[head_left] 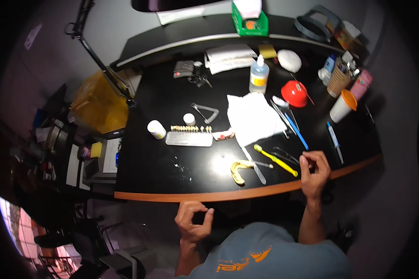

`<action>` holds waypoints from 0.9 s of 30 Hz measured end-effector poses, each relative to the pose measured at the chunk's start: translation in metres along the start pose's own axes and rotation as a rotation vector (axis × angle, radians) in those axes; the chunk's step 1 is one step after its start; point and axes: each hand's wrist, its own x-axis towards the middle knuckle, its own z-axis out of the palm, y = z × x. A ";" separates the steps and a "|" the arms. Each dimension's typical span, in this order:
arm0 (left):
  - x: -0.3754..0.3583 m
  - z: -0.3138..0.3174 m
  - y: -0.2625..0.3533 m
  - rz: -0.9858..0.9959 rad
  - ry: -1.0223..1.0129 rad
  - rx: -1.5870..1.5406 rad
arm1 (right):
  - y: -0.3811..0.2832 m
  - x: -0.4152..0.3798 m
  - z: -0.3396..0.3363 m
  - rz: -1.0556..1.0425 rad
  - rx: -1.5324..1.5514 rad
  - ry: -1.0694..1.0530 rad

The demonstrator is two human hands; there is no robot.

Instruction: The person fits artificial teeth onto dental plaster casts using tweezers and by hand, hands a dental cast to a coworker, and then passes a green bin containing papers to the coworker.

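My left hand (193,221) is just off the desk's front edge, fingers curled and thumb tip close to the fingertips. My right hand (315,173) is over the edge farther right in a similar pinch. Nothing shows in either. Left of my right hand lie a yellow toothbrush (277,161) and dark tweezers (286,155). A blue stick-like tool (297,132) points toward that hand; a syringe (334,142) lies to its right. Between the hands are a yellow U-shaped dental piece (237,173) and a flat translucent spatula (258,173).
White tissue (253,118) lies mid-desk, beside a tooth shade guide (189,137), a caliper (206,113) and a small white bottle (157,129). Behind stand a clear squeeze bottle (259,78) and red bowl (294,94). An orange-lidded cup (343,106) is at right; a lamp arm (102,56) at left.
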 end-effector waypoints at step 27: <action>0.048 0.038 -0.003 -0.043 -0.065 0.128 | -0.019 -0.004 0.008 -0.173 -0.077 -0.161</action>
